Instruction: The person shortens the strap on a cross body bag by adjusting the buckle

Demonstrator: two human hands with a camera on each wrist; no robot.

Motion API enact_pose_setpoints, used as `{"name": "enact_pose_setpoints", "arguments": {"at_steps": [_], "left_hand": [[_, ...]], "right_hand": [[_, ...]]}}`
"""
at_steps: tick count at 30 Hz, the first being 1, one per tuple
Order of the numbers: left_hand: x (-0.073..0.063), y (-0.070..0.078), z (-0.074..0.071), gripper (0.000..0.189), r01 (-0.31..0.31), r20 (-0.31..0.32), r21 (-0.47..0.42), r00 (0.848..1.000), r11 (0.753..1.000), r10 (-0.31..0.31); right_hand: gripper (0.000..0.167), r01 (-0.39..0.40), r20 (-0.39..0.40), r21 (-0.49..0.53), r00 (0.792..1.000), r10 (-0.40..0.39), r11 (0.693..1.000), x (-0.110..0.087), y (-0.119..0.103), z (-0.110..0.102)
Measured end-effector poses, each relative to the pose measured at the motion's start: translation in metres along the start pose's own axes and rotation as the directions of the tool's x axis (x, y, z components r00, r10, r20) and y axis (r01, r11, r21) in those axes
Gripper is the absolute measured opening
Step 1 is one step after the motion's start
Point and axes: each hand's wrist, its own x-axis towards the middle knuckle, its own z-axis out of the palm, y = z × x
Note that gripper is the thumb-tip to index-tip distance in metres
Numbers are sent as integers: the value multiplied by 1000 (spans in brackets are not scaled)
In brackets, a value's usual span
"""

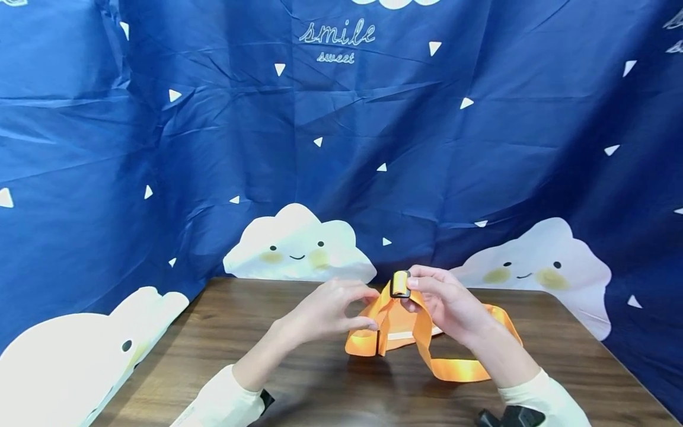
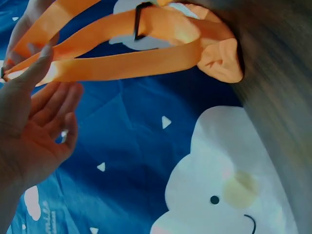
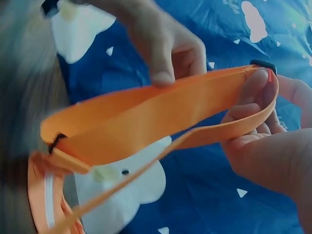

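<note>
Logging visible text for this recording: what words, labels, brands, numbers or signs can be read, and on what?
"smile": on the blue cloth, head view.
"sweet": on the blue cloth, just below "smile".
Head view, right edge: white writing on the blue cloth, cut off, unreadable.
Left wrist view, lower left: pale lettering on the blue cloth, too blurred to read.
Strap and buckle: none seen.

We see a creased blue cloth (image 1: 363,130) filling the upper frame, printed with white triangles (image 1: 280,69), smiling clouds (image 1: 299,243) and lettering (image 1: 337,34) at top centre, behind a brown wooden table (image 1: 309,379) along the bottom.
</note>
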Motion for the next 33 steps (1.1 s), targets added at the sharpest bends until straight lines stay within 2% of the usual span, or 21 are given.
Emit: {"name": "enact_pose_setpoints", "arguments": {"at_steps": [2, 4, 7, 10, 14, 16, 19, 25, 33], "left_hand": [[-1, 1, -2, 54, 13, 12, 23, 1000, 1000, -13], [-2, 3, -3, 58, 23, -6, 0, 1000, 1000, -23], [-4, 6, -4, 64, 18, -79, -98, 997, 995, -25], [-2, 8, -4, 60, -34, -149, -183, 989, 983, 7], [1, 9, -4, 50, -98, -182, -248, 982, 964, 53], [2, 8, -5, 46, -114, -185, -268, 981, 957, 65], [2, 6, -9, 44, -118, -188, -282, 980, 952, 66], [2, 4, -12, 45, -101, -190, -286, 981, 953, 46], [0, 4, -10, 43, -111, -196, -286, 979, 952, 55]], "right_hand": [[17, -10, -30, -83, 1000, 7, 997, 0, 1, 0], [13, -28, -57, -176, 998, 18, 984, 1, 4, 2], [15, -61, -75, -272, 996, 42, 960, 3, 8, 4], [19, -72, -56, -332, 997, 57, 941, 5, 11, 5], [21, -80, 7, -359, 996, 88, 930, 5, 11, 3], [22, -80, 46, -355, 994, 103, 931, 4, 9, 0], [21, -99, 64, -327, 990, 127, 940, 2, 7, -6], [22, -127, 25, -320, 989, 143, 939, 0, 4, -12], [23, -145, -21, -351, 989, 147, 925, 2, 7, -5]]}}
